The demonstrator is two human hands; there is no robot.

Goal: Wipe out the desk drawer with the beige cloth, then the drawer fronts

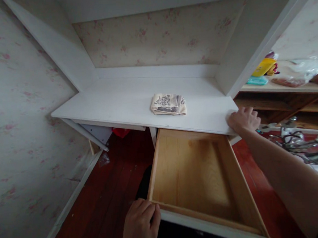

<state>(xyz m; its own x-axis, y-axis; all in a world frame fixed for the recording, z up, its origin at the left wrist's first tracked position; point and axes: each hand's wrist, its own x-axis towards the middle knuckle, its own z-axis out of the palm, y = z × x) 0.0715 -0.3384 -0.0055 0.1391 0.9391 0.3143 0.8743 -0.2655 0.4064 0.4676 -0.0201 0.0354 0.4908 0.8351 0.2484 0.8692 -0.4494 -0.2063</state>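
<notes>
A wooden drawer is pulled far out from under a white desk, its bare interior showing. My left hand grips the front left corner of the drawer, fingers curled over the rim. At the desk's right front corner, my right hand is closed around the edge of the desktop, with the fingertips partly hidden. A folded cloth, cream with a dark print, lies on the desktop behind the drawer and touches neither hand.
White side panels and a shelf rise above the desk. To the right stands a wooden shelf unit with a yellow packet and plastic bags on top. Metal items hang or lie below it. Floral wall at left; red floor.
</notes>
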